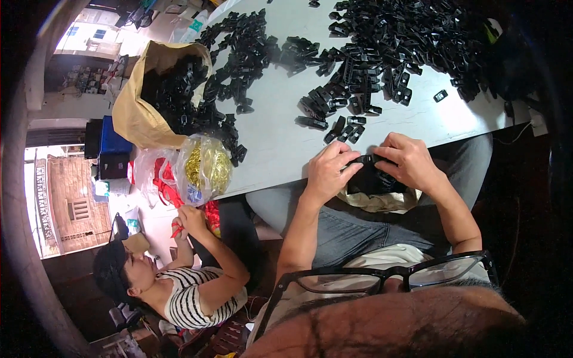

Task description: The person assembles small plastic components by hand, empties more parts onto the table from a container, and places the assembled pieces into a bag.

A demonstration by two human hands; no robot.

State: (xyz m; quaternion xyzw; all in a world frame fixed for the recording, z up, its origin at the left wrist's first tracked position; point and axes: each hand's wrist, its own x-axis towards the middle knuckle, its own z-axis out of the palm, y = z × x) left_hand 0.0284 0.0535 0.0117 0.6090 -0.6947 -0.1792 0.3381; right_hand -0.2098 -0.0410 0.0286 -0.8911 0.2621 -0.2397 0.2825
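Observation:
Just off the near edge of the table, both my hands meet at a small black plastic piece (366, 160), too small to name more exactly. My left hand (325, 173) pinches its left end between thumb and fingers. On its other end, the fingers of my right hand (409, 160) are closed. Below them, an open tan bag (382, 203) with black pieces inside rests on my lap. Similar loose black plastic pieces (349, 128) lie on the table right beyond my hands.
A large heap of black pieces (406, 36) covers the far side of the white table (274, 137). To the left, a tan sack (134, 110) spills more. Beside it sits a clear bag of gold strands (209, 167). A person in a striped top (200, 292) handles red ribbon.

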